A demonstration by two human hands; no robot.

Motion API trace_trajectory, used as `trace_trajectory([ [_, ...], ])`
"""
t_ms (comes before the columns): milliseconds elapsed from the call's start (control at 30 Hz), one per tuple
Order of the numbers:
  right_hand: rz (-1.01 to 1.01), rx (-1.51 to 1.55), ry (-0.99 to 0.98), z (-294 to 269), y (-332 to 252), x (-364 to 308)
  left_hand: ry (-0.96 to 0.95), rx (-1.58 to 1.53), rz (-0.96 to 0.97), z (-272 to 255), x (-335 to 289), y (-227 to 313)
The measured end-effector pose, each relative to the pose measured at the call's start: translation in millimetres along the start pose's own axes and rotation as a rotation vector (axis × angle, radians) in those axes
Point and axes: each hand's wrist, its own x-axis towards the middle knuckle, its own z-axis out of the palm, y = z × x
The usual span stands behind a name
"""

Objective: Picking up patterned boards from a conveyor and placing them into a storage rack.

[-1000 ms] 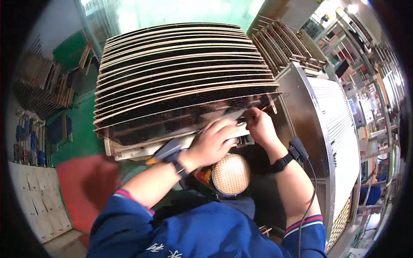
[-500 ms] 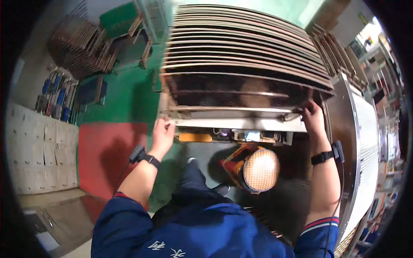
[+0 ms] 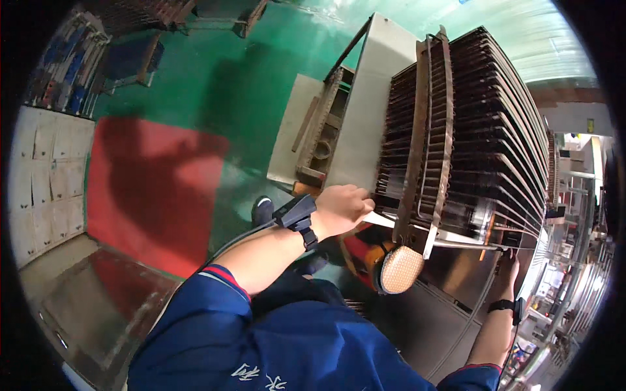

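A tall rack of dark brown stacked trays (image 3: pixel 482 130) fills the upper right. Below the stack lies a shiny metal tray (image 3: pixel 456 280). My left hand (image 3: pixel 340 207) is closed on its near corner, by a pale strip that sticks out there. A black device (image 3: pixel 297 212) sits on that wrist. My right hand (image 3: pixel 510 266) grips the tray's far corner beside a thin metal rod, with a black band (image 3: pixel 505 305) on its wrist. Both blue sleeves come in from the lower edge.
A round orange thing with a mesh face (image 3: pixel 400 269) hangs under the rack near my chest. A pale metal side panel (image 3: pixel 372 117) stands left of the trays. The floor is green (image 3: pixel 228 78) with a red patch (image 3: pixel 150 189). White lockers (image 3: pixel 39 176) line the left; shelving stands far right.
The view has swung to the left, so the rack now sits at the right. Both hands moved from the middle of the tray front out to its two ends and stay there.
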Motion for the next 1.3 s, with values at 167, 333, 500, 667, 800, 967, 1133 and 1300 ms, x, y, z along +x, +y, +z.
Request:
trace_trajectory([
  [167,-0.102,0.632,-0.346,-28,37,18,0.007,-0.064,0.020,1,5,-6],
  [333,-0.064,0.796,-0.298,5,14,-7,0.065,-0.135,-0.011,0,6,-7],
  [500,-0.065,0.825,-0.258,2,8,-16,-0.008,-0.111,-0.116,-1,13,-5],
  [667,-0.066,0.865,-0.252,9,9,-14,-0.176,-0.130,-0.079,-13,15,-10],
  [800,-0.086,0.863,-0.243,9,14,-8,-0.089,-0.132,-0.058,-9,15,-6],
  [967,-0.100,0.827,-0.252,11,21,-3,-0.026,-0.151,-0.028,-7,15,-9],
  [1133,-0.096,0.835,-0.270,10,26,-3,-0.177,-0.190,-0.099,-14,16,-8],
  [1300,-0.097,0.833,-0.284,11,27,-3,-0.179,-0.153,-0.118,-11,17,-3],
])
